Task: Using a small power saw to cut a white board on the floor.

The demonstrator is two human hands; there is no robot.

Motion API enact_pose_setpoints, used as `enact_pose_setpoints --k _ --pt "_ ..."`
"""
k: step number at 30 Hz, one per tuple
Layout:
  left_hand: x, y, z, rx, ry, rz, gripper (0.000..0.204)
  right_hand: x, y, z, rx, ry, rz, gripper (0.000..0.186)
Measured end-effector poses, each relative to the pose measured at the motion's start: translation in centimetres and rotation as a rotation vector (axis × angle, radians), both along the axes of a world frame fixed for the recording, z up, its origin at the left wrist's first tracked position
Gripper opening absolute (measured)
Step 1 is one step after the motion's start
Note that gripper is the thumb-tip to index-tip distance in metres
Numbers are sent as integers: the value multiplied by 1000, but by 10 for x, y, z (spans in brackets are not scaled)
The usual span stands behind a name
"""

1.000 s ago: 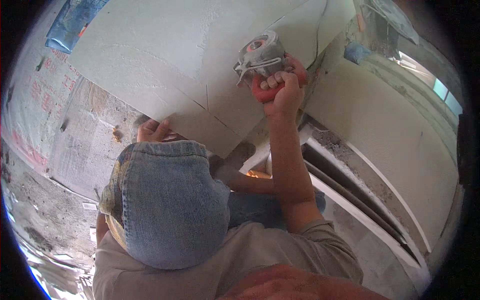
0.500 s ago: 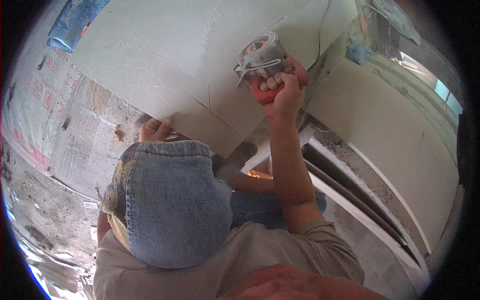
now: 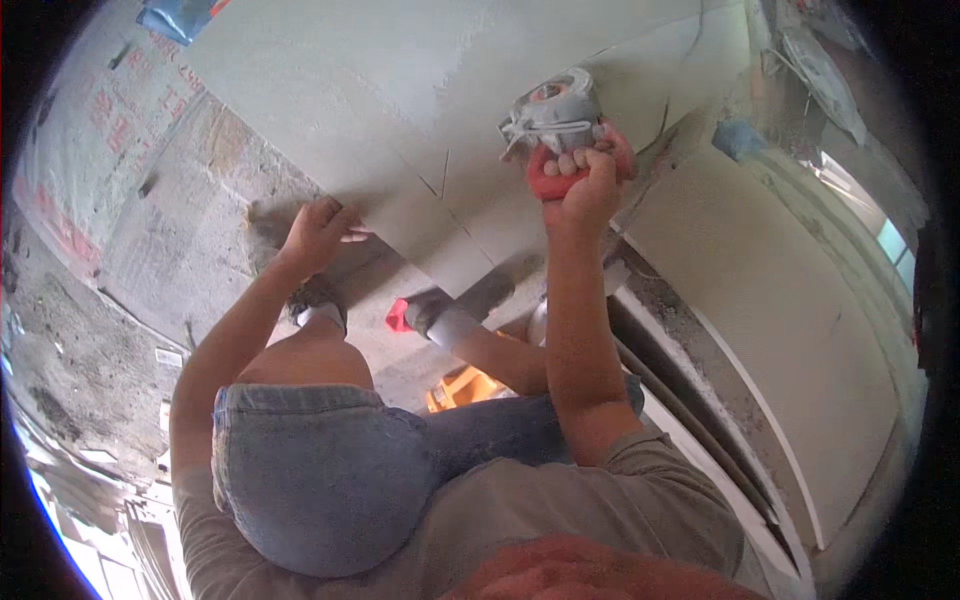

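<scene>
A large pale grey tile slab lies before me, with thin dark lines and a notch mark on its surface. My right hand is wrapped round the red handle of a dusty handheld power cutter, whose grey body is over the right part of the slab. The cutter's blade is hidden, so I cannot tell whether it touches the slab. At the slab's near left edge is my left hand, its fingers curled at the edge and the thumb lying along it.
Another pale slab stands at the right beside a narrow dark gap. A yellow object lies between my legs, close to a red-toed shoe. Dusty printed sheeting covers the left side. A blue plastic scrap is at the upper right.
The view has shifted, and my left knee has come back toward me, uncovering my left forearm, both feet and the yellow object. Both hands stay near the same places on the slab and cutter.
</scene>
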State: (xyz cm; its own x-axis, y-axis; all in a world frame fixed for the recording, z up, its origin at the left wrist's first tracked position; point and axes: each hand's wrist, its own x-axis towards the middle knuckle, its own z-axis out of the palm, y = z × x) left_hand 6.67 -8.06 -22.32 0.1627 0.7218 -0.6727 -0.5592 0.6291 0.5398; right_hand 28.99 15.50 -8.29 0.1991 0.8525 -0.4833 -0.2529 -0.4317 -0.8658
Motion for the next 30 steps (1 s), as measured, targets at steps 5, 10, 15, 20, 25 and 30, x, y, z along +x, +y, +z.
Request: enact_pose_setpoints --k 5,10,15,20,25,30 --pt "1 -1 -4 -29 -40 -10 27 -14 -5 12 17 -100 -40 40" --pt "-2 0 -4 -3 -143 2 30 -14 -8 7 58 -135 -15 45" --pt "2 -3 -15 13 -167 44 29 1 -11 -5 76 -110 -12 45" --pt "6 -6 -19 30 -87 52 29 -19 -16 6 25 -142 -59 44" --pt "8 -5 -7 -2 -122 115 25 -6 -20 -2 100 -121 15 45" --pt "9 -8 -12 -6 -99 87 35 -2 -22 -5 110 -82 34 50"
